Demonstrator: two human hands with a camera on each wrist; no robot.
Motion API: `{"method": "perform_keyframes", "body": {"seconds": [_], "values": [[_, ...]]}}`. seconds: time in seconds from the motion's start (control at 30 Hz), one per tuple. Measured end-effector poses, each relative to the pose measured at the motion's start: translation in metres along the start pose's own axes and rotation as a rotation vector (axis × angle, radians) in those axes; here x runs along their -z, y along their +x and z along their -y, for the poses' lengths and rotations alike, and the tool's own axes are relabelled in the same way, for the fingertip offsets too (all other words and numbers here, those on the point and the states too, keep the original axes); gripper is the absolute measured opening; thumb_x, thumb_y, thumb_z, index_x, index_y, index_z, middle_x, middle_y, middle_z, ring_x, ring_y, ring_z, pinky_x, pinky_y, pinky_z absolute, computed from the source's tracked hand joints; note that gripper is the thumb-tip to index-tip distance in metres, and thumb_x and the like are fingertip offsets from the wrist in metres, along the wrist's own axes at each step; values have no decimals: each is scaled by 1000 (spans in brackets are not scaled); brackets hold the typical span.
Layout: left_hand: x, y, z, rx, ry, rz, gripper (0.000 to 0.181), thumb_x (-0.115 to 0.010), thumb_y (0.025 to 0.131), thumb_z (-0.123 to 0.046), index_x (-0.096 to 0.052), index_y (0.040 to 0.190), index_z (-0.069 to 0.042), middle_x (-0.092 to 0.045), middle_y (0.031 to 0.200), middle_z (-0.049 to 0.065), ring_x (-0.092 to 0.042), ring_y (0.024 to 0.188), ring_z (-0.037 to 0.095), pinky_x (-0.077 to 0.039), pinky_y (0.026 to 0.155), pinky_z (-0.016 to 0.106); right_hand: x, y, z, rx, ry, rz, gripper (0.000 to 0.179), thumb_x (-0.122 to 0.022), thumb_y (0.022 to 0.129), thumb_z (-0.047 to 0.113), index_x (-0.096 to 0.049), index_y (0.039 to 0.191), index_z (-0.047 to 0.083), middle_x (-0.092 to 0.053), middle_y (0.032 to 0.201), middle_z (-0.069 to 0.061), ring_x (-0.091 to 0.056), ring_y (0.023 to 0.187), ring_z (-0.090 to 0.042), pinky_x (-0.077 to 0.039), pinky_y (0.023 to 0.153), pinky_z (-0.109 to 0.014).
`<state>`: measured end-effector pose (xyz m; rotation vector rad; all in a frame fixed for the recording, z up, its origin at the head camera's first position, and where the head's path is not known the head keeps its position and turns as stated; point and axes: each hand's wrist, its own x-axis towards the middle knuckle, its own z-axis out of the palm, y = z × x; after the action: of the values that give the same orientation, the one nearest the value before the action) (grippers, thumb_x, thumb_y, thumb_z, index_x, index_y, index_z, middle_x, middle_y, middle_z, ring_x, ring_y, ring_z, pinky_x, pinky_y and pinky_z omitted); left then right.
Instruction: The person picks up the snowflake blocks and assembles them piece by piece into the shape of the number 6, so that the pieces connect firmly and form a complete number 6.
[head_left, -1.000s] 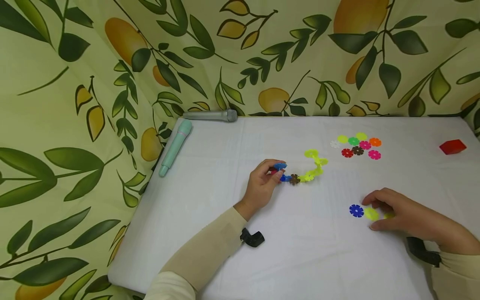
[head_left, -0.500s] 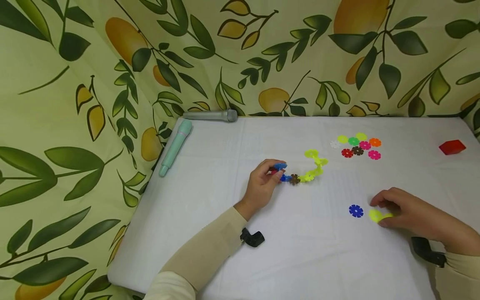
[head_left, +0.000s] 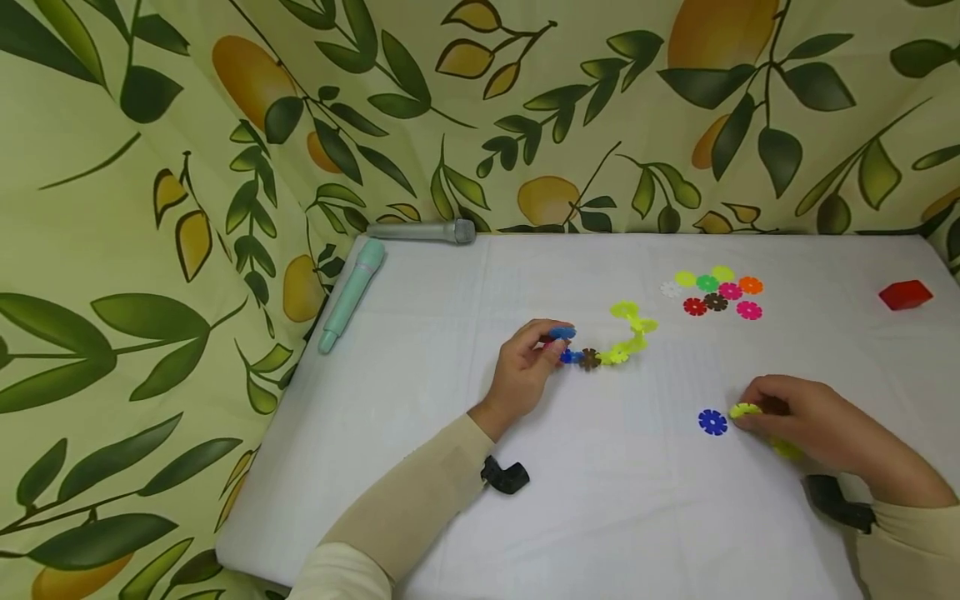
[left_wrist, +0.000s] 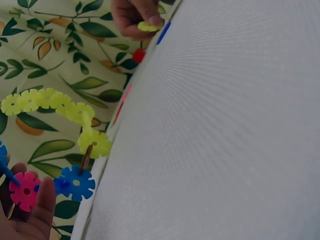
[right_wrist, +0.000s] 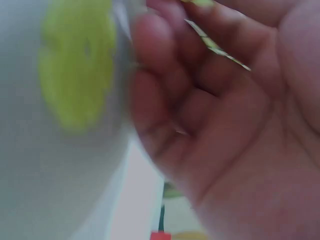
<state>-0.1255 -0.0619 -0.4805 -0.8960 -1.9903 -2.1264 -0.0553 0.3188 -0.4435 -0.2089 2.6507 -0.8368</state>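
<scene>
My left hand point(head_left: 517, 371) grips one end of a chain of notched interlocking discs, at a pink disc point(left_wrist: 25, 191) beside blue ones. From there the chain point(head_left: 617, 356) runs through a brown disc point(head_left: 590, 359) into several yellow discs that curve upward in the head view. Thumb and fingers of my right hand point(head_left: 813, 421) pinch a yellow interlocking disc point(head_left: 744, 410) just above the cloth. Left of it, a dark blue disc point(head_left: 712, 422) lies flat. A second yellow disc point(head_left: 786, 450), partly hidden by the right hand, lies on the table beneath it.
Several loose discs, among them an orange one point(head_left: 750, 285), form a cluster at the back right. A red block point(head_left: 905, 294) sits farther right. Two microphones, one mint green point(head_left: 351, 296) and one silver point(head_left: 422, 231), lie at the back left corner. Leaf-patterned curtains border the white table point(head_left: 420, 350).
My right hand first drew back over the two yellow discs, then took one between thumb and fingers, lifted it and came left toward the blue disc. My left hand stays put.
</scene>
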Motion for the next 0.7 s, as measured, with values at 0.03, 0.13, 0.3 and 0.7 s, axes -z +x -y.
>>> {"method": "perform_keyframes", "body": {"seconds": [0.03, 0.13, 0.3, 0.7], "values": [[0, 0, 0, -3, 8, -1, 24, -57, 110, 7, -68, 131, 11, -65, 128, 25, -63, 99, 42, -62, 78, 44, -2, 1, 4, 20, -2, -41, 14, -86, 95, 10, -75, 102, 10, -62, 93, 0, -57, 88, -25, -53, 66, -24], [0, 1, 0, -18, 36, -4, 25, -54, 112, 6, -69, 131, 11, -67, 129, 23, -66, 95, 44, -63, 76, 48, -7, 4, 16, 72, 8, -162, 11, -85, 95, 6, -79, 104, 9, -66, 96, -1, -58, 87, -24, -53, 66, -21], [-1, 1, 2, -41, 65, -6, 25, -56, 111, 6, -70, 131, 10, -70, 129, 20, -68, 86, 41, -62, 73, 49, -17, 8, 42, 111, 114, -247, 10, -85, 96, 5, -79, 104, 8, -70, 95, -1, -59, 82, -20, -53, 65, -21], [-2, 1, -1, -112, 166, -7, 24, -58, 109, 11, -72, 128, 11, -73, 124, 22, -70, 74, 31, -63, 68, 45, -50, 23, 105, 348, 480, -149, 4, -76, 102, 1, -78, 106, 1, -73, 91, -5, -68, 78, -21, -59, 69, -27]]}}
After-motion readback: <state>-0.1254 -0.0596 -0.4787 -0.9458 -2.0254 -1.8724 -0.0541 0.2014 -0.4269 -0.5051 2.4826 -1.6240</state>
